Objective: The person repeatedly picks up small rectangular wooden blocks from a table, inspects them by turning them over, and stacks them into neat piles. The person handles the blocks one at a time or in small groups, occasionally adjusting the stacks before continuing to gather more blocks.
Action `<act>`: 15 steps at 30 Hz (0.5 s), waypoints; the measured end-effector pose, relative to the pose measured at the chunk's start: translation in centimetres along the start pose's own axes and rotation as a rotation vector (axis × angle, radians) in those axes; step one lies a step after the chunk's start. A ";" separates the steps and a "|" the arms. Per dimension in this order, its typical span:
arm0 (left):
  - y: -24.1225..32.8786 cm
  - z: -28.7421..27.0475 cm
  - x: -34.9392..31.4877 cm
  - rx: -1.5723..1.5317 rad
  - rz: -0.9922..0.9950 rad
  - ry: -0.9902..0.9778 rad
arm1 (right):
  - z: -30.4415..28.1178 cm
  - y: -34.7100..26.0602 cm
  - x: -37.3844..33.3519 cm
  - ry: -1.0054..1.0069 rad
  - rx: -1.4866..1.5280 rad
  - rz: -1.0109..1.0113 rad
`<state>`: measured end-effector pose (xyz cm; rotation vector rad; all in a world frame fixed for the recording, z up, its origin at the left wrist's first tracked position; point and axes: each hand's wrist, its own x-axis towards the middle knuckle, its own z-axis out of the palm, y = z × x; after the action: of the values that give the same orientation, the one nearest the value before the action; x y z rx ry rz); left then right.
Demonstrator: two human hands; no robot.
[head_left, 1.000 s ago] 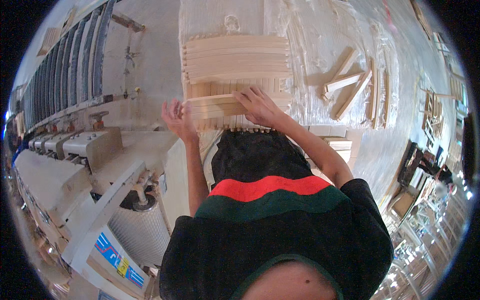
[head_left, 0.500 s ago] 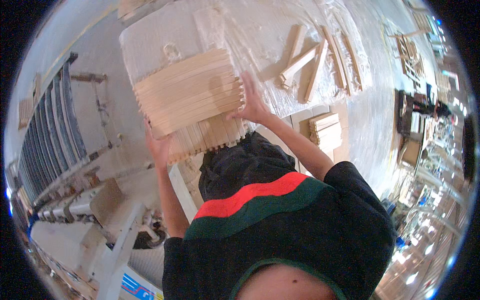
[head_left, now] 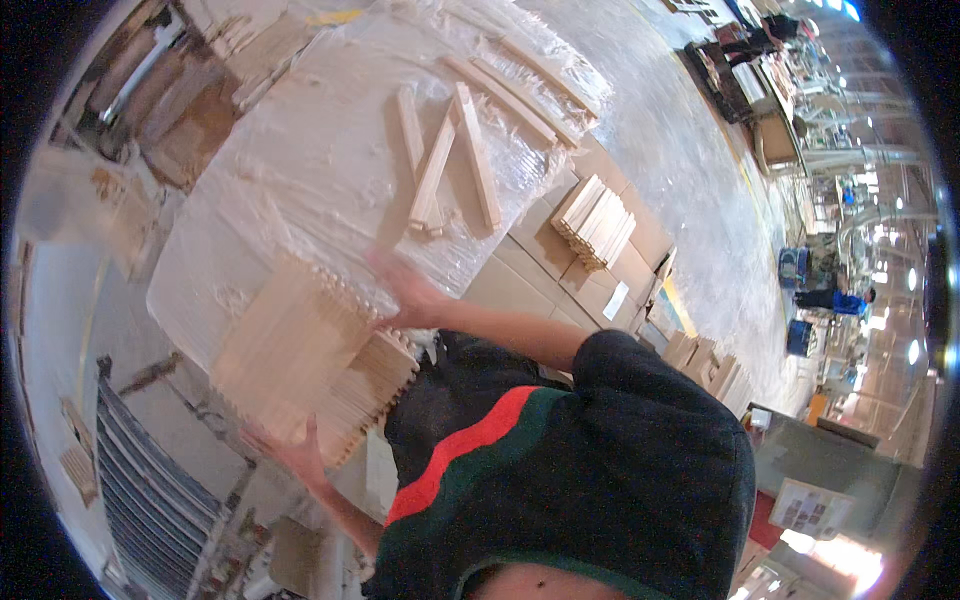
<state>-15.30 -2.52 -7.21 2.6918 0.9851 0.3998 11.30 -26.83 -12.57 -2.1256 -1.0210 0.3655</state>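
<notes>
A stack of pale wooden slats (head_left: 285, 335) lies in front of me at the near left corner of a plastic-wrapped surface (head_left: 190, 265). The upper slats lie side by side, crossing a lower layer (head_left: 380, 378) whose ends show nearest my body. My left hand (head_left: 292, 450) is beside one end of the stack, thumb apart from the fingers. At the opposite end is my right hand (head_left: 408, 292), slightly blurred, its fingers spread next to the notched slat ends. Neither hand is wrapped round a slat; whether the fingertips touch the wood I cannot tell.
Several loose wooden strips (head_left: 440, 165) lie on the plastic wrap further off. A smaller pile of slats (head_left: 595, 222) rests on cardboard (head_left: 525, 262) to the right. A dark slatted metal rack (head_left: 150, 490) stands at lower left. Far right, a person in blue (head_left: 845, 302) is on the floor.
My view has turned right, so the stack now appears lower and tilted. Both hands stay at the stack's ends; the left hand's fingers look a little further from the wood.
</notes>
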 end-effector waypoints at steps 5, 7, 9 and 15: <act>10.2 5.7 6.2 -0.568 0.156 0.115 | -10.5 13.2 2.5 0.704 -0.385 0.745; 18.0 9.3 10.9 -0.770 0.171 -0.131 | -12.4 15.4 3.5 0.665 -0.294 0.837; 25.2 14.5 14.8 -1.174 -0.057 -0.461 | -13.0 17.0 4.4 0.450 -0.148 0.878; 36.2 26.3 22.4 -0.818 -0.073 -0.797 | -10.6 16.5 7.7 0.482 0.051 0.796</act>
<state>31.40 -18.21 -16.34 1.7858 0.5023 -0.2473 30.98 -32.96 -16.77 -2.3319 0.1315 0.2194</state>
